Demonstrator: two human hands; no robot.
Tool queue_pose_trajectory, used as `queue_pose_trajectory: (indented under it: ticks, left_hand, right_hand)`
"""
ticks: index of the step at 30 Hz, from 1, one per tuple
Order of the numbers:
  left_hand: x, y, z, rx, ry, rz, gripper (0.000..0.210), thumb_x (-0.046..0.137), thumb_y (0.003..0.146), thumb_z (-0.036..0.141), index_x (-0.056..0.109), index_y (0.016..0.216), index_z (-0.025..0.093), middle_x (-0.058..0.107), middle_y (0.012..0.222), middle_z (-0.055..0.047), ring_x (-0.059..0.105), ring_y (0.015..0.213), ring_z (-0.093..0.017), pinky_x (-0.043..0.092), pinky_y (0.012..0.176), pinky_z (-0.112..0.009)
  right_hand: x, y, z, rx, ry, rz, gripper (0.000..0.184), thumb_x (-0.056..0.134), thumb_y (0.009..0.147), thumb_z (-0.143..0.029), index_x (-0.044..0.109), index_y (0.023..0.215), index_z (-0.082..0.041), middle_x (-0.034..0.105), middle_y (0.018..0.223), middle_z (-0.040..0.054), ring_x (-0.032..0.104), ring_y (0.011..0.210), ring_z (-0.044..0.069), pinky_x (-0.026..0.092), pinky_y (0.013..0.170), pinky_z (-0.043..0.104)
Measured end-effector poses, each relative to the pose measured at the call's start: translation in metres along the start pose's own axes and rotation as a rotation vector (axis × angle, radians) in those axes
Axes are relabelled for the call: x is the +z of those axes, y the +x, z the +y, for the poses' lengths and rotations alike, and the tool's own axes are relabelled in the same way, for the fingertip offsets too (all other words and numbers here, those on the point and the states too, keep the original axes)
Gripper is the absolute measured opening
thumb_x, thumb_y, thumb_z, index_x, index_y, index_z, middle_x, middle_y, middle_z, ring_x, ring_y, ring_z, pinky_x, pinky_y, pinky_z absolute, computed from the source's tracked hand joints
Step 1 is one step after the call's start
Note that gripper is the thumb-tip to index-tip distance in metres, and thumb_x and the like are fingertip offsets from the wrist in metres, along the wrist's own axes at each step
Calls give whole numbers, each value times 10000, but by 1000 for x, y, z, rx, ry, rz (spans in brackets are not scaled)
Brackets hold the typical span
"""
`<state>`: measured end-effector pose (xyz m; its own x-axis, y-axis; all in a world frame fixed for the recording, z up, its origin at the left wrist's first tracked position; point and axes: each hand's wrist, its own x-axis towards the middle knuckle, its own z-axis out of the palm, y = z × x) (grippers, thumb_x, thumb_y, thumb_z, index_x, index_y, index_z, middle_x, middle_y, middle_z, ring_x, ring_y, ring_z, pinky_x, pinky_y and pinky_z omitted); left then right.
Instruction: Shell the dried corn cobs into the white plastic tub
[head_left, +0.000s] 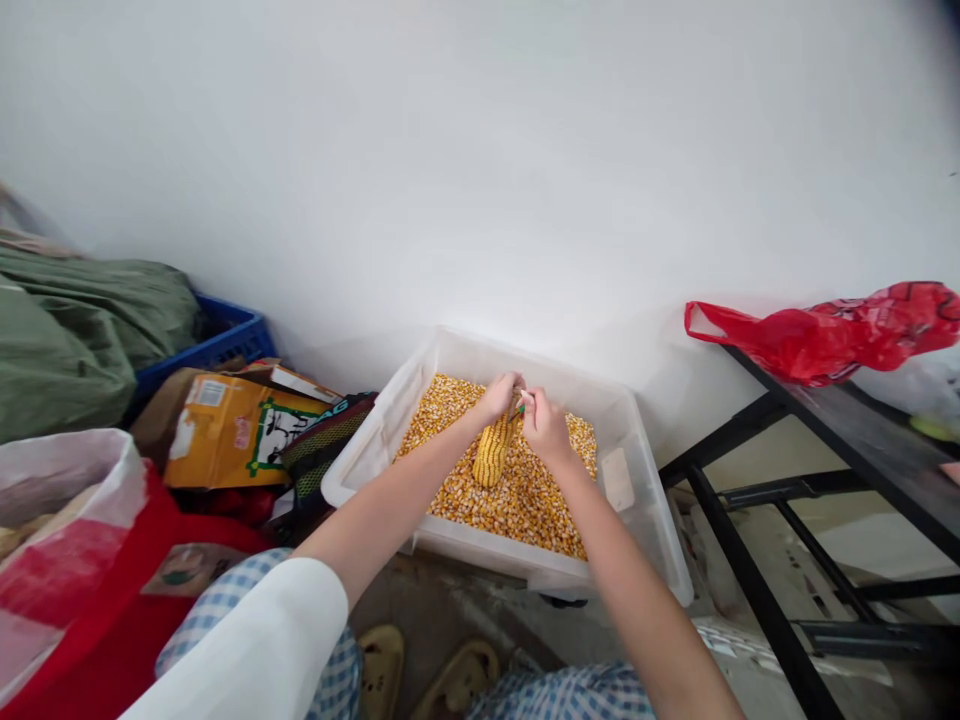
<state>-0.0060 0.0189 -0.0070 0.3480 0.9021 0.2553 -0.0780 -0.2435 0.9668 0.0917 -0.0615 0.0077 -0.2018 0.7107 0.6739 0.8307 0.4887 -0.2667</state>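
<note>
A yellow ear of corn (491, 455) hangs tip down over loose corn kernels (525, 510) in a large translucent plastic bin (630, 450). My left hand (501, 396) is closed at the upper end of the ear, by what looks like its dry husk or stalk. Close beside it, my right hand (546, 428) is closed in a pinch near the same end. A small pale piece and a bit of green show at its fingertips; what exactly it pinches is too small to make out.
At left are a red and white sack (82, 560), an orange carton (217, 430), and a blue crate (232, 335) with green cloth. A black metal frame (739, 540) stands at right, under a red plastic bag (840, 335). The white wall (480, 180) rises behind.
</note>
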Motion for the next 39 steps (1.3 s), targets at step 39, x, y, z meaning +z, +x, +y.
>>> queue_pose_trajectory:
  ticks: [39]
  left_hand:
    - [16, -21, 3, 109, 297, 229, 444, 214, 843, 353, 430, 507, 159, 378, 450, 19, 357, 501, -105, 263, 518, -238]
  right_hand:
    - [10, 10, -5, 372, -160, -29, 328, 205, 883, -317, 483, 875, -144, 562, 638, 47, 475, 535, 142, 243, 507, 233]
